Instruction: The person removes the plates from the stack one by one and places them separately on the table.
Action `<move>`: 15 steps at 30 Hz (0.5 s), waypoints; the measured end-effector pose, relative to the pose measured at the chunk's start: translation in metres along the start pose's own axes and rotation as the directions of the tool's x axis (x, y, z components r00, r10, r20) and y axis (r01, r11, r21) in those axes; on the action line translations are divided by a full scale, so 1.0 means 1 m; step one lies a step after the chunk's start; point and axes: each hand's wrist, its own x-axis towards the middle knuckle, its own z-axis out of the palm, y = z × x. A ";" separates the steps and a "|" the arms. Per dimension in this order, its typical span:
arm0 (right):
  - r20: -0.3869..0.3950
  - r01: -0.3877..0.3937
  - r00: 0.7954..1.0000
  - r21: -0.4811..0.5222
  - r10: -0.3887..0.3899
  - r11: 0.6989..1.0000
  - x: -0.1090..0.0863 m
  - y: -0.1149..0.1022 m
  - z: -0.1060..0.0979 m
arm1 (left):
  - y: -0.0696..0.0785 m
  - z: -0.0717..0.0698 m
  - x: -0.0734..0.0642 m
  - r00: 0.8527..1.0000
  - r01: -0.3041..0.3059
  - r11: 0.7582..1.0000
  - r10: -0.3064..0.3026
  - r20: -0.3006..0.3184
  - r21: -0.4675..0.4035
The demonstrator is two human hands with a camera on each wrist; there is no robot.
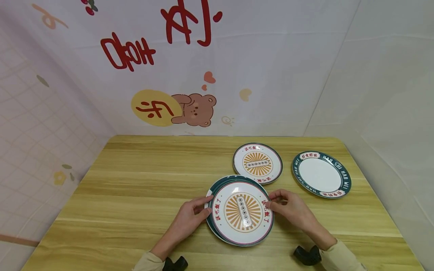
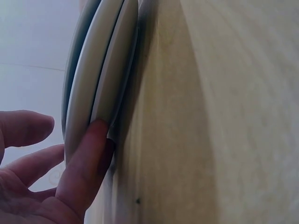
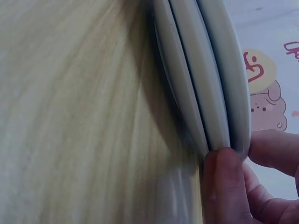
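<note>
A stack of plates lies on the wooden table between the two hands. Its top plate is white with an orange sunburst and red lettering; wider green rims show beneath. Several layered rims appear in both wrist views. My left hand touches the stack's left edge with its fingers, while the thumb stands slightly apart from the rim in the left wrist view. On the opposite edge, my right hand pinches the stacked rims, thumb above and fingers against the sides. Some fingers are partly hidden by the plates.
Just behind the stack lies another white sunburst plate, its near edge close to the stack. A green-rimmed plate with a plain white middle lies farther right. The wooden table meets a printed cloth backdrop at its far edge.
</note>
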 end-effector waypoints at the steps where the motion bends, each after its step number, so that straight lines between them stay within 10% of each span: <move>1: -0.001 -0.004 1.000 -0.005 0.004 1.000 -0.001 0.000 -0.001 | 0.000 0.000 0.000 1.000 0.004 1.000 -0.004 0.001 0.006; 15: 0.026 -0.026 0.999 0.112 0.023 0.993 -0.006 -0.002 -0.006 | 0.001 0.001 -0.001 1.000 0.027 0.999 -0.026 0.013 -0.018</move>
